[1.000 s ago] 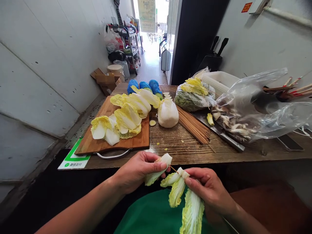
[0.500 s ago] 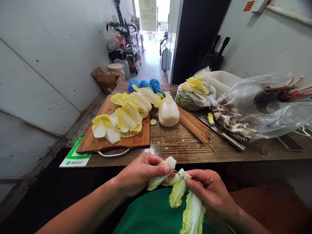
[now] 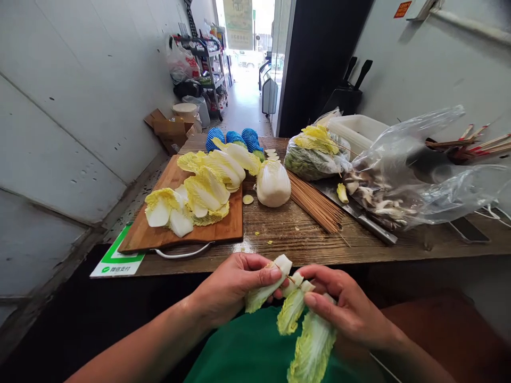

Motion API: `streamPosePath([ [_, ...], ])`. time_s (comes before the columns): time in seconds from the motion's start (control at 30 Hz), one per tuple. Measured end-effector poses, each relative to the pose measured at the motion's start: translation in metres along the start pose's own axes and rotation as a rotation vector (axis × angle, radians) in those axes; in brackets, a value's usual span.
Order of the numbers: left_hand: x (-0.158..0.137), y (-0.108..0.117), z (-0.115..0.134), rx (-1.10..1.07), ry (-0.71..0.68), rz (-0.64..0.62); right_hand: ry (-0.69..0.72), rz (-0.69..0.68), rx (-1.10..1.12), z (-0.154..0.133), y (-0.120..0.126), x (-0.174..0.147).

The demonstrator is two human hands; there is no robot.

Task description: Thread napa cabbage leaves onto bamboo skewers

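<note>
My left hand (image 3: 235,287) is closed, pinching a pale strip of napa cabbage leaf (image 3: 259,299) between thumb and fingers. A thin wooden skewer (image 3: 291,277) shows between the pieces near my hands. My right hand (image 3: 345,306) curls around cabbage at the other side, its thumb and fingers on the white stem ends. A small yellow-green leaf piece (image 3: 290,313) hangs from the skewer between the hands. Below my right hand dangles a longer cabbage leaf (image 3: 313,346). Most of the skewer is hidden by leaves and fingers.
Cabbage leaves (image 3: 207,191) lie on a wooden cutting board (image 3: 136,239). Beside it sit a cabbage head (image 3: 273,183), a bundle of skewers (image 3: 317,205) and a cleaver (image 3: 377,229). Mushrooms (image 3: 379,202) spill from a plastic bag (image 3: 455,197) at right.
The strip in my left hand is tilted more steeply, its white end higher. My right fingers have risen slightly around the stem ends, and the long leaf has swung left. The view shifted slightly.
</note>
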State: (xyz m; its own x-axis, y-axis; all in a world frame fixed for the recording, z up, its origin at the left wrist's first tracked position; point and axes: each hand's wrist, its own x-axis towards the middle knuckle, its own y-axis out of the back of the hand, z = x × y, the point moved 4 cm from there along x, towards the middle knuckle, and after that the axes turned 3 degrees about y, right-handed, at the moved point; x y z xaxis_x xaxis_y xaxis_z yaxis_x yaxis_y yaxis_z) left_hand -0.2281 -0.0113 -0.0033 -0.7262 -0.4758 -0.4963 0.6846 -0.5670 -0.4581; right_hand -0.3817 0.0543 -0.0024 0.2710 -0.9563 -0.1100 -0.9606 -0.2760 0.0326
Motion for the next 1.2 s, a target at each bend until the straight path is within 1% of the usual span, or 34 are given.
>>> streamPosePath([
  [0.07,0.001,-0.003,-0.002,-0.019,-0.011,-0.003,-0.013,-0.037,0.017,-0.003,0.0,0.005],
  [0.2,0.002,-0.006,-0.009,-0.087,-0.024,0.046,-0.052,-0.028,0.063,0.0,0.004,0.015],
  [0.4,-0.003,-0.015,-0.022,-0.195,-0.011,0.079,-0.141,-0.151,0.14,0.004,0.01,0.016],
  [0.5,-0.005,-0.017,-0.03,-0.25,0.003,0.124,-0.198,-0.246,0.182,0.004,0.009,0.014],
  [0.57,-0.006,-0.019,-0.035,-0.278,0.015,0.135,-0.228,-0.277,0.204,0.003,0.009,0.013],
  [0.7,-0.006,-0.021,-0.043,-0.331,0.034,0.107,-0.255,-0.279,0.255,0.002,0.011,0.01],
  [0.8,-0.008,-0.019,-0.047,-0.326,0.04,0.136,-0.257,-0.264,0.292,0.001,0.013,0.006],
  [0.9,-0.01,-0.018,-0.049,-0.303,0.054,0.146,-0.288,-0.257,0.329,0.001,0.014,0.002],
  [1.03,-0.011,-0.021,-0.049,-0.296,0.062,0.127,-0.292,-0.247,0.314,0.002,0.016,-0.001],
  [1.2,-0.012,-0.022,-0.049,-0.282,0.063,0.142,-0.297,-0.257,0.304,-0.001,0.016,-0.003],
])
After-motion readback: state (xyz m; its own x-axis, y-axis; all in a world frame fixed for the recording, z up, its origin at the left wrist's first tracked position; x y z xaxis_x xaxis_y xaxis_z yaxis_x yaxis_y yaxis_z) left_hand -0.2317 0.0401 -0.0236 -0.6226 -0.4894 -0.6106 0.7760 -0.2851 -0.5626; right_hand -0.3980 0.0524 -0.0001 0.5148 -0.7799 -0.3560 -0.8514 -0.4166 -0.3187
